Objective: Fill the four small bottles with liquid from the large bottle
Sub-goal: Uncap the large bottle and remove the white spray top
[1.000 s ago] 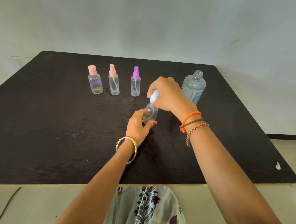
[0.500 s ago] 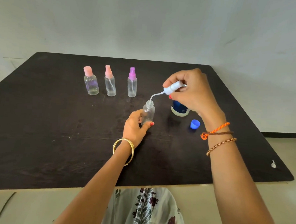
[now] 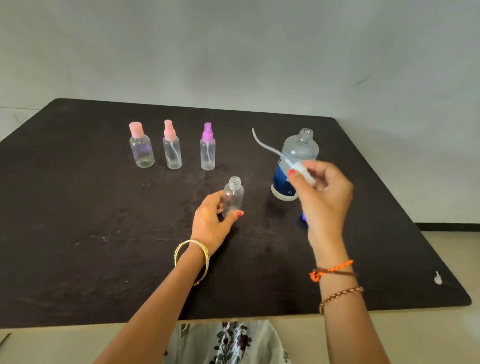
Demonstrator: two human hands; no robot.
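We see the uncapped small bottle standing upright on the black table, neck pointing up, near its middle. Our left hand curls round the bottle's lower body, thumb and fingers touching it. Our right hand pinches the white spray cap in the air, its dip tube slanting up and to the left. Behind it the large bottle stands upright, open-mouthed.
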